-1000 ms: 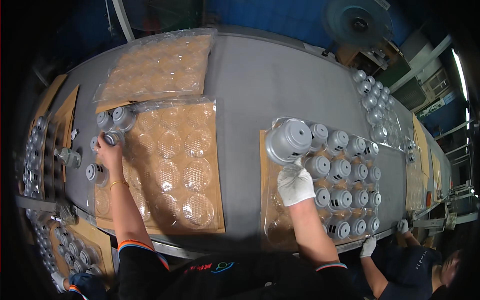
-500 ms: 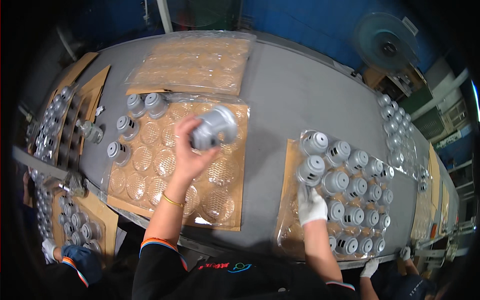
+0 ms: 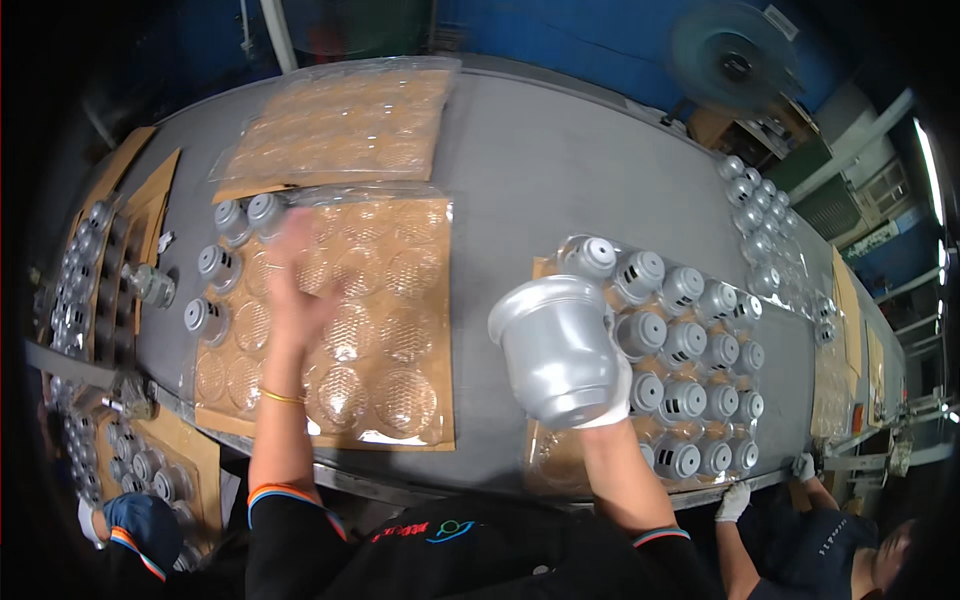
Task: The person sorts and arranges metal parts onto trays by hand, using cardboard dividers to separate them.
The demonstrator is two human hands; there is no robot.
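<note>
My left hand (image 3: 300,290), bare and smeared by motion, is over the left clear plastic tray (image 3: 430,300), fingers apart with no cup visible in it. Several silver cups (image 3: 206,320) stand base up along that tray's left side. In my white-gloved right hand (image 3: 618,395) is a silver cup (image 3: 560,355), its wide rim up and narrow end down, lifted in front of the right tray's left edge. The glove grips its right side, and most of the fingers are hidden behind the cup. Silver cups (image 3: 685,342) with a dark hole in each base fill much of the right tray.
Another clear tray over brown cardboard (image 3: 350,120) lies behind the left one on the grey table (image 3: 530,150). A clear bottle (image 3: 150,285) stands at left. More cups (image 3: 765,220) are at far right. Co-workers' gloved hands (image 3: 733,502) show at both lower sides.
My left hand has moved back and left; the cup it held is out of it, and I cannot tell where it went. My right hand has lifted a cup off the right tray.
</note>
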